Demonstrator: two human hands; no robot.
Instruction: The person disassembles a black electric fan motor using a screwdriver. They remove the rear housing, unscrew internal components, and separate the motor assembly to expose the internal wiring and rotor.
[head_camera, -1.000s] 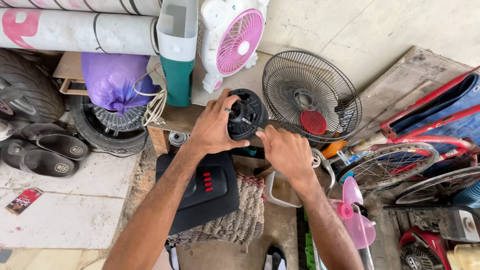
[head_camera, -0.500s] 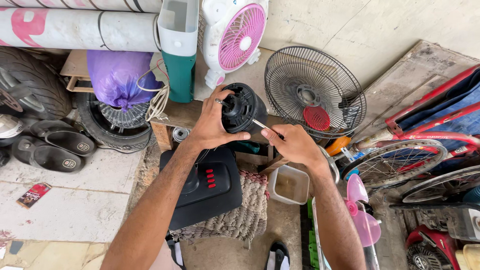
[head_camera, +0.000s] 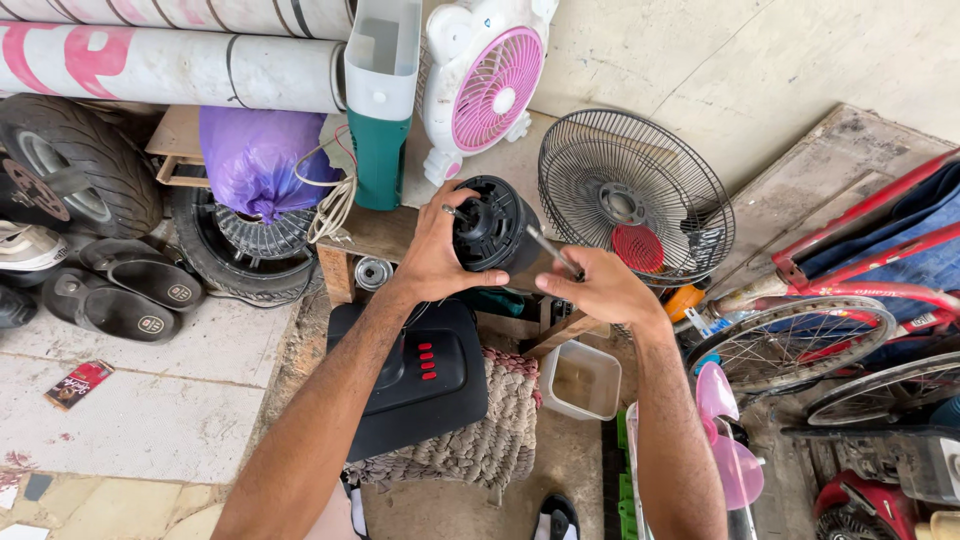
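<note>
**Two hands on a stripped fan motor**

Two bare hands met over a black fan motor (head_camera: 492, 232) held above a low wooden bench (head_camera: 372, 236). The left hand (head_camera: 437, 252) was wrapped around the motor's housing from its left side, thumb under, fingers over the top, with the short shaft pointing up and left past the knuckles. The right hand (head_camera: 598, 290) came in from the right, closed on a slim screwdriver (head_camera: 548, 250) whose shank slanted up and left to the motor's rear face. The motor lay ahead of both hands, nearer the left, its axis running along the same slant as the tool.

Beneath the forearms sat the black fan base (head_camera: 425, 385) with red buttons, resting on a woven mat (head_camera: 500, 435), and a small clear plastic tub (head_camera: 582, 380) just beside it. A bare wire fan guard (head_camera: 632, 196) stood close behind the right hand, a pink-and-white toy fan (head_camera: 487, 85) beyond, tyres (head_camera: 75, 170) to the left, bicycle wheels (head_camera: 790, 345) to the right.
</note>
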